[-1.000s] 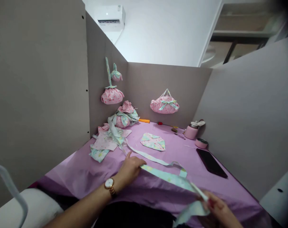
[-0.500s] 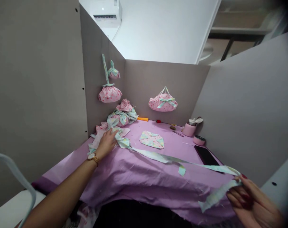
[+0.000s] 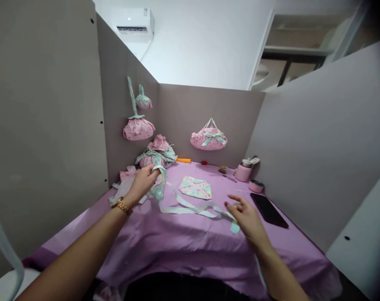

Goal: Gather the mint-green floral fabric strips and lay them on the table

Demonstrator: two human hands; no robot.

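My left hand point(image 3: 148, 177) is closed on a pale green fabric strip point(image 3: 177, 210), raised just above the cloth pile on the left. From there the strip hangs down and runs in loose loops across the purple tablecloth. My right hand point(image 3: 242, 212) is over the right part of the table, thumb and forefinger apart, close to the strip's right-hand loops. Its lower fingers are partly hidden. A pale length of strip hangs beside the right forearm. Between the hands lies a folded pink and green fabric piece point(image 3: 195, 187).
A black phone point(image 3: 269, 210), a pink jar point(image 3: 243, 170) and a round pink tin point(image 3: 255, 186) stand at the right. Pink fabric pouches point(image 3: 209, 140) hang on the partitions. Bundled pouches point(image 3: 155, 156) and an orange object point(image 3: 183, 160) lie at the back.
My left hand has lifted the strip off the cloth pile. My right hand has moved left and its fingers have opened; the stretched strip has gone slack into loops.
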